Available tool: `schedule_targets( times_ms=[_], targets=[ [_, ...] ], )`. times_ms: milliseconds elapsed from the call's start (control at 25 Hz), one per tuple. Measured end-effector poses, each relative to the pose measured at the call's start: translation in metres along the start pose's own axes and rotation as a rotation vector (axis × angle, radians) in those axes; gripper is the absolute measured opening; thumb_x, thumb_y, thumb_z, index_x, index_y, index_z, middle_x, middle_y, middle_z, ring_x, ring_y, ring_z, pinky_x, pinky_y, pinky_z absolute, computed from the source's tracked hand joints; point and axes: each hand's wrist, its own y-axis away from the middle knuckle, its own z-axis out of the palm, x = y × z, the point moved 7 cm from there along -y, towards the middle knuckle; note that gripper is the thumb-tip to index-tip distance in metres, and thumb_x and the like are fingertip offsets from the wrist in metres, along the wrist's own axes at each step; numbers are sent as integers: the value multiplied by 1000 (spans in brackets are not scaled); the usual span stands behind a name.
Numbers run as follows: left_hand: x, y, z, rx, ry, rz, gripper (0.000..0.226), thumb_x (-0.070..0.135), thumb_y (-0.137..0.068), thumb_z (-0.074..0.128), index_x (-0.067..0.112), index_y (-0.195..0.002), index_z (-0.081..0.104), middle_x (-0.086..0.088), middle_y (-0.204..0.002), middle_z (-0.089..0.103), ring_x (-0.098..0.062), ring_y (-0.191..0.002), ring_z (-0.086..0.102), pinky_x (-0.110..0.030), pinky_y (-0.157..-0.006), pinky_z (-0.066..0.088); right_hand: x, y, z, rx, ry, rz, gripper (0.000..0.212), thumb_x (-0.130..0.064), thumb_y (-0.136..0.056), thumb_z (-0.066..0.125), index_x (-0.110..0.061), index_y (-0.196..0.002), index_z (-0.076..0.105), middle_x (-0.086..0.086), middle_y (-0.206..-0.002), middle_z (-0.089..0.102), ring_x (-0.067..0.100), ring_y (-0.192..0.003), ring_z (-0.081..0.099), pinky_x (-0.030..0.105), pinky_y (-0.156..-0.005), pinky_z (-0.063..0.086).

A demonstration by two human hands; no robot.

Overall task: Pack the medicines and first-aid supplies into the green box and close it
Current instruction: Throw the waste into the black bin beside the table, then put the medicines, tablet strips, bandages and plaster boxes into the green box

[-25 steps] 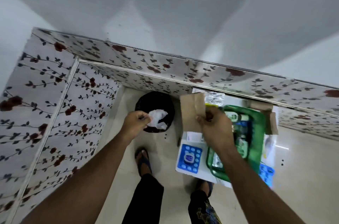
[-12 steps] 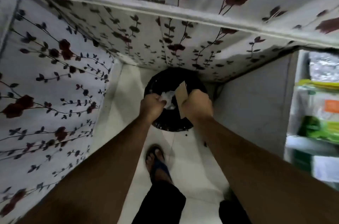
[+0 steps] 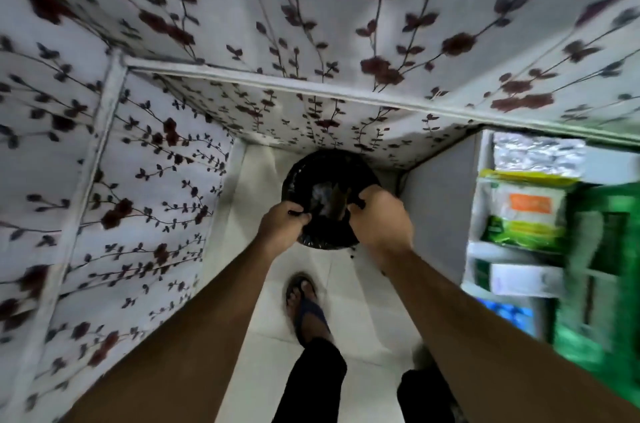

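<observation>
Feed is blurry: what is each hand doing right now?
Left hand: closed on the black bin bag rim.
Right hand: closed on the same rim.

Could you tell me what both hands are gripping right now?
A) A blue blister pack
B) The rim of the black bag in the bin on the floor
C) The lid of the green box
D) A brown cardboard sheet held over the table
B: the left hand and the right hand each pinch the edge of the black bin bag on the floor, while the green box sits untouched off to the right.

both arms extended, left grip (image 3: pixel 282 223) and right grip (image 3: pixel 379 220) clenched
</observation>
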Motion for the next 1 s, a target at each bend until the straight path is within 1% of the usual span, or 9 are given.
schedule_targets(
  times_ms=[120,240,360,480,600,720,840,920,1000],
  targets=[
    [50,98,-10,-27,42,39,15,31,-75,71,23,-85,64,-26,-103,68,-30,-78,66,-33,-68,47,-14,70,-84,77,-49,-107,31,-32,-88,56,-20,-116,62,7,-118,66,32,-106,63,34,-77,48],
    [105,183,-1,5,38,122,6,19,-84,70,24,-82,65,-22,-96,69,-25,-72,64,-35,-68,51,4,135,-164,174,-95,-199,25,-33,-87,55,-19,-104,66,7,-106,68,31,-96,66,33,-71,47],
    [149,248,32,79,67,244,16,11,-88,67,27,-85,67,-13,-90,70,-24,-75,68,-39,-76,56,64,174,-245,350,-231,-201,17,-25,-86,63,-16,-98,71,9,-100,70,29,-84,68,31,-66,48],
    [172,288,91,80,-8,356,18,10,-83,71,23,-95,67,-3,-90,70,-18,-84,67,-33,-80,54,152,187,-302,483,-329,-102,13,-19,-87,66,-16,-98,72,6,-94,73,23,-80,70,27,-68,46],
    [177,298,138,94,-279,462,35,15,-77,75,18,-110,67,-1,-109,62,-14,-96,61,-31,-87,51,242,181,-319,586,-443,165,13,-19,-88,61,-18,-98,70,-3,-85,71,24,-81,70,29,-70,45],
    [183,292,166,179,-578,659,49,19,-71,78,16,-118,66,-6,-113,57,-25,-99,58,-37,-86,50,315,163,-308,562,-422,398,24,-23,-89,59,-16,-111,66,3,-98,72,32,-97,65,30,-74,39],
    [189,282,184,260,-809,760,54,24,-70,78,19,-121,64,-8,-114,58,-34,-100,55,-44,-81,47,349,139,-292,440,-415,480,37,-31,-89,61,-14,-122,62,8,-109,73,32,-109,62,31,-83,41],
    [188,275,192,276,-868,744,55,25,-72,76,19,-125,62,-9,-113,59,-34,-102,52,-44,-83,44,359,128,-283,410,-433,514,41,-39,-86,62,-17,-121,63,7,-109,74,31,-109,63,35,-90,46],
    [187,272,198,286,-911,755,53,26,-73,75,17,-124,63,-10,-111,60,-35,-102,52,-44,-83,43,363,121,-277,408,-438,530,40,-45,-82,63,-20,-113,66,6,-106,74,31,-103,66,40,-92,51]
  ],
)
